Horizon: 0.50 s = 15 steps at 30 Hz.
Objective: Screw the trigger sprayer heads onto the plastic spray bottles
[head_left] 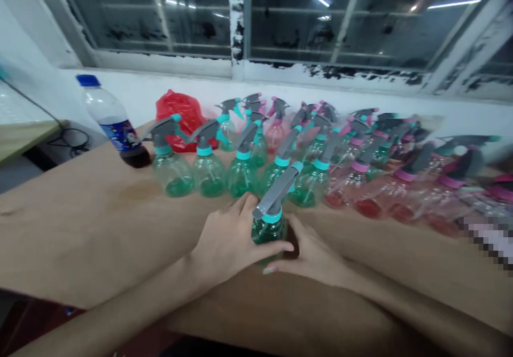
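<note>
While fingers (273,249) curve, bottle (268,232) sits between.

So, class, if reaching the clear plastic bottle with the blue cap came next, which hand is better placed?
Probably the left hand: it's nearer the blue-capped bottle; the right hand is beyond the round green plastic spray bottle.

A clear plastic drink bottle (120,131) with a blue cap (88,80) and dark liquid (135,157) stands left of a crumpled red plastic bag (179,112); behind them is a wide glass window (136,17).
</note>
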Tool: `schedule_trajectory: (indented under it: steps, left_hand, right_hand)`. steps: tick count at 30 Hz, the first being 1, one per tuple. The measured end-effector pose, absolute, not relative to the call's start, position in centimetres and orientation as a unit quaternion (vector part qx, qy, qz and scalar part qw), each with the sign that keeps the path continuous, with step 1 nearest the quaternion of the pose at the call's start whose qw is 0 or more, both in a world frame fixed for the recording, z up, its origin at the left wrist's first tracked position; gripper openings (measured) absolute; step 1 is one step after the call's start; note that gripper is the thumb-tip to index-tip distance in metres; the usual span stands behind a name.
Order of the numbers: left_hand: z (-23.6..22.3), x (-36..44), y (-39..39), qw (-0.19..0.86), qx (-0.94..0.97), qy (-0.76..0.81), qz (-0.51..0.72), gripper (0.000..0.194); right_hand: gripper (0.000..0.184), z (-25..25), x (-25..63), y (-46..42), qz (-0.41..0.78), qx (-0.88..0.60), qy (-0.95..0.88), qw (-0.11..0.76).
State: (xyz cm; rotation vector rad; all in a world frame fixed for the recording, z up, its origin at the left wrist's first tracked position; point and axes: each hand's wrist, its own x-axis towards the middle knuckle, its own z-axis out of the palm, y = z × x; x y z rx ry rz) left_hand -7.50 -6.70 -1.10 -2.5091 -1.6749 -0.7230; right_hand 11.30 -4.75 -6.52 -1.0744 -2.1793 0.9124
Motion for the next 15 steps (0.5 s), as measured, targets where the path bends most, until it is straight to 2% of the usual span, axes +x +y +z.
schedule_trajectory:
  steps: [4,7,10,13,15]
  left_hand:
    - [-0.5,-5.7,-5.0,0.007,-0.834,-0.506,-0.223,0.066]
    - [0.3,-5.0,-4.0,-0.030,-0.843,-0.472,-0.258,0.055]
    - [0.7,-4.1,-3.2,-0.127,-0.824,-0.445,-0.327,0.046]
    - [0.4,-3.0,-2.5,-0.233,-0.800,-0.421,-0.358,0.052]
    - [0.1,-2.3,-2.1,-0.294,-0.784,-0.409,-0.363,0.049]
  right_hand:
    - [0.085,-6.6,13.4,-4.3,0.333,-0.428,-0.791,0.284]
    - [0.088,-6.7,14.2,-3.9,0.321,-0.424,-0.794,0.293]
    - [0.092,-6.8,14.4,-3.5,0.321,-0.395,-0.805,0.305]
    - [0.083,-6.8,14.3,-3.1,0.321,-0.381,-0.813,0.302]
    - [0.078,-6.9,14.2,-2.7,0.306,-0.380,-0.819,0.304]
